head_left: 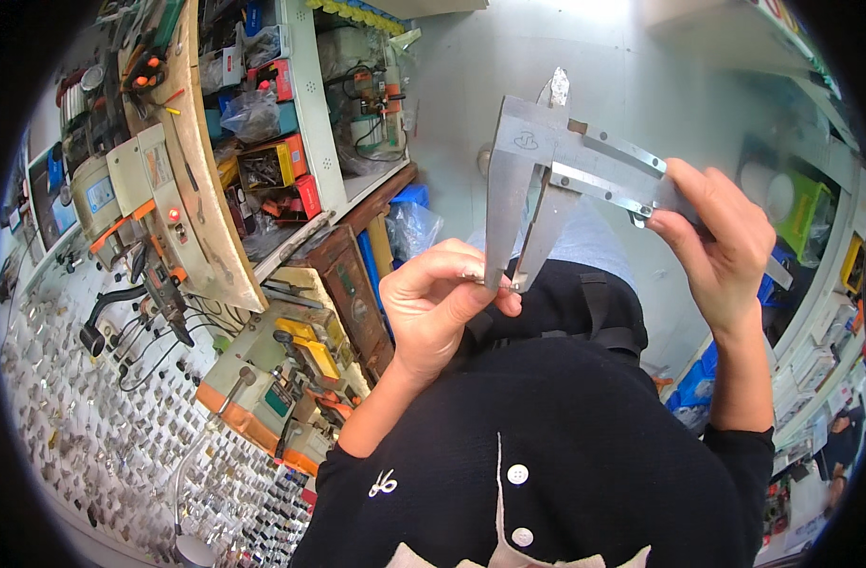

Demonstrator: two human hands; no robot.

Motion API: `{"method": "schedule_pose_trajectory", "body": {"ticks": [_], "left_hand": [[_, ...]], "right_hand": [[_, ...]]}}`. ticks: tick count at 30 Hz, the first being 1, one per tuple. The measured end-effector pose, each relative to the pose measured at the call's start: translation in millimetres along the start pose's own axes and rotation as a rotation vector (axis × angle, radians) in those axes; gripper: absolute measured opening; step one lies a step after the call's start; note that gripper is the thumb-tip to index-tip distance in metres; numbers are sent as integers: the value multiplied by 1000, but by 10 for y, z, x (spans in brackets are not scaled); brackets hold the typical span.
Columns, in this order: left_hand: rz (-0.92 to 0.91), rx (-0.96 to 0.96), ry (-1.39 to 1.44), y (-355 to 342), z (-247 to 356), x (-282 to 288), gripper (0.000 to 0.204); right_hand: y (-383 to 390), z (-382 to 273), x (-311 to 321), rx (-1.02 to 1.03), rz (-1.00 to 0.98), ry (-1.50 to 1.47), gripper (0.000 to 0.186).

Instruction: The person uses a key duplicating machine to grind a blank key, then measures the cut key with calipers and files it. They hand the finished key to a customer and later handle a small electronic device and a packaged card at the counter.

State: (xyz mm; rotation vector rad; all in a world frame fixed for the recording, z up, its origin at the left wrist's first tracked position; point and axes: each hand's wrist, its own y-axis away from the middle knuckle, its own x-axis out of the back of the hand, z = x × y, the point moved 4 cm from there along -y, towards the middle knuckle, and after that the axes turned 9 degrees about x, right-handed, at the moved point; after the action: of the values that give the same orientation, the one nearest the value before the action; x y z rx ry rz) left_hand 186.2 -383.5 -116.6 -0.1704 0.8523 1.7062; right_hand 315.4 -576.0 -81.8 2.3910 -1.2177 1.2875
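A steel vernier caliper (525, 137) spans the space before me, its long jaws pointing down toward my left side. My right hand (722, 241) is closed round the caliper's sliding part and beam, thumb below and index finger above. My left hand (433, 308) pinches a small silver piece (471, 275) at the tips of the long jaws; its shape is mostly hidden by my fingers. Whether both jaws touch the piece, I cannot tell.
Left: a key-duplicating machine (154, 208), shelves of bins (277, 166), an orange-and-yellow machine (244, 398) and a wall of hanging key blanks (92, 435). Below is the grey floor (442, 85). Right: shelving with green and blue bins (797, 213); a person (838, 440) is at the far edge.
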Motion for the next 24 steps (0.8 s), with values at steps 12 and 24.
{"method": "schedule_pose_trajectory", "body": {"ticks": [12, 24], "left_hand": [[-26, -39, -33, -5, -12, -53, 13], [-5, -74, -43, -24, -11, -71, 11]], "right_hand": [[-31, 21, 106, 112, 22, -39, 39], [-75, 33, 139, 95, 33, -6, 35]]}}
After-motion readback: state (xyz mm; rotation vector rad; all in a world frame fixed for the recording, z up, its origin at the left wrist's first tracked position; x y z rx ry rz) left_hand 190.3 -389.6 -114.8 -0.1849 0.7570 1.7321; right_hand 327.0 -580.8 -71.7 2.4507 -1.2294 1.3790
